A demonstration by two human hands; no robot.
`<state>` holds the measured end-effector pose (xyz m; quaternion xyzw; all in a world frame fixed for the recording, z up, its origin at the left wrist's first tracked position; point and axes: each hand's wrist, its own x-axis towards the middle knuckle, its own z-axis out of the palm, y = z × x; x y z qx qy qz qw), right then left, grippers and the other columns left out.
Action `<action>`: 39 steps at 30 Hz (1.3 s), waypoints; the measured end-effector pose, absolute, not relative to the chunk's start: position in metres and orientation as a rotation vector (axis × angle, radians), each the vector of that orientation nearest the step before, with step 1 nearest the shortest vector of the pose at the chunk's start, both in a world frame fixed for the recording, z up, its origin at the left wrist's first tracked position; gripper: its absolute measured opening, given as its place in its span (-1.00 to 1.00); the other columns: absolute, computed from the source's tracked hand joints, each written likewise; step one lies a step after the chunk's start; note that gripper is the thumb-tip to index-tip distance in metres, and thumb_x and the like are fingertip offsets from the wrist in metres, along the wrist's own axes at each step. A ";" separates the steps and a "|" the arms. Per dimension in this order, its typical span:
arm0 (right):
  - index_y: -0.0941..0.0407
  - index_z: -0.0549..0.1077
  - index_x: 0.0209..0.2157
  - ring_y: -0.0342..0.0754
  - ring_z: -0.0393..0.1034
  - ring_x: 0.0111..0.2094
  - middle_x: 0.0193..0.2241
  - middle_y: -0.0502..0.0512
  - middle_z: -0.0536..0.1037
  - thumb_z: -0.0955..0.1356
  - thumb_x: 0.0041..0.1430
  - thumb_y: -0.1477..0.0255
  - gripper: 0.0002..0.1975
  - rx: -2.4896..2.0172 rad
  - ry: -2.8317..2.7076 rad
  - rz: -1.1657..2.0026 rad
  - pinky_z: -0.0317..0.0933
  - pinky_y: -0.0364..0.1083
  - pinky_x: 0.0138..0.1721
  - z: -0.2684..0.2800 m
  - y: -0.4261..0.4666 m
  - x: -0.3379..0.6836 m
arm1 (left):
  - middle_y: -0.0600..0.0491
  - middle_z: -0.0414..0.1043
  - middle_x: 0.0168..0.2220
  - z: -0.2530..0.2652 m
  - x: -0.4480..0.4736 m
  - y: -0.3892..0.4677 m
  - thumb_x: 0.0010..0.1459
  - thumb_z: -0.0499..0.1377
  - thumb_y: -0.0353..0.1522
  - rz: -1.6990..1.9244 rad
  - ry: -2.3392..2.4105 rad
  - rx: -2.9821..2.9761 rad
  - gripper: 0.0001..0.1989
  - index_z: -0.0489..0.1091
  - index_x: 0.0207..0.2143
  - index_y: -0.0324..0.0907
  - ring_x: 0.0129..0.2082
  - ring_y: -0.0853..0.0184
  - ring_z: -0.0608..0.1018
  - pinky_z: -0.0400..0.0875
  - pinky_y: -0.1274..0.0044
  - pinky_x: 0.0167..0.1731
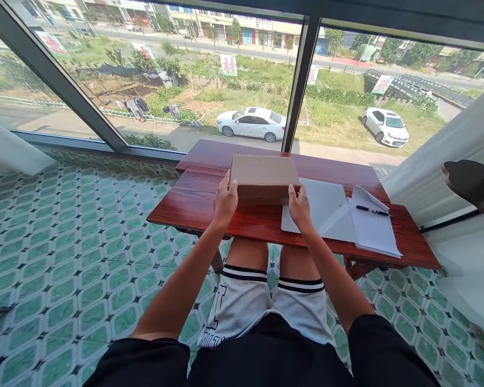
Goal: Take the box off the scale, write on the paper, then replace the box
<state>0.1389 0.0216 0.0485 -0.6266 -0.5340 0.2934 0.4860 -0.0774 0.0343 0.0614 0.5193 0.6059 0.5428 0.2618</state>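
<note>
A closed brown cardboard box [264, 171] is between my two hands, over the dark red wooden table [193, 196]. My left hand [226, 198] grips its left side, with the thumb at the near left corner. At the near right corner, my right hand [299, 204] holds the box with its thumb on the front edge. Fingers of both hands are partly hidden behind the box. Whether the box's underside touches the table, I cannot tell. Just under and beyond my right hand lies a flat grey laptop [326, 209], shut.
Right of the laptop are white paper sheets [373, 228] with a black pen [373, 210] on them. A dark curved object [474, 183] juts in at the right edge. Large windows stand behind the table, with a white curtain [455, 161] at right. My legs are under the table's near edge.
</note>
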 end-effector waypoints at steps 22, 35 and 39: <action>0.09 0.34 0.02 0.10 0.36 0.05 0.08 0.21 0.46 0.15 0.27 -0.02 -0.46 -1.492 -1.348 0.768 0.17 0.10 0.14 0.038 0.024 0.111 | 0.03 0.27 0.32 0.046 -0.111 0.027 0.24 -0.01 -0.25 1.488 1.707 1.335 -0.47 0.32 0.24 -0.07 0.34 0.20 0.28 0.02 0.32 0.39; 0.08 0.29 0.00 0.09 0.37 0.03 0.05 0.18 0.47 0.15 0.27 0.02 -0.52 -1.541 -1.319 0.750 0.18 0.08 0.10 0.031 0.022 0.109 | 0.02 0.28 0.32 0.036 -0.111 0.027 0.23 -0.01 -0.24 1.469 1.741 1.308 -0.44 0.30 0.26 -0.10 0.34 0.21 0.28 0.06 0.38 0.38; 0.07 0.27 0.01 0.08 0.38 0.00 0.05 0.18 0.46 0.15 0.29 0.02 -0.53 -1.564 -1.338 0.745 0.18 0.08 0.09 0.031 0.022 0.109 | 0.04 0.24 0.34 0.032 -0.113 0.028 0.25 -0.02 -0.25 1.478 1.716 1.296 -0.44 0.27 0.29 -0.11 0.37 0.23 0.24 0.00 0.39 0.40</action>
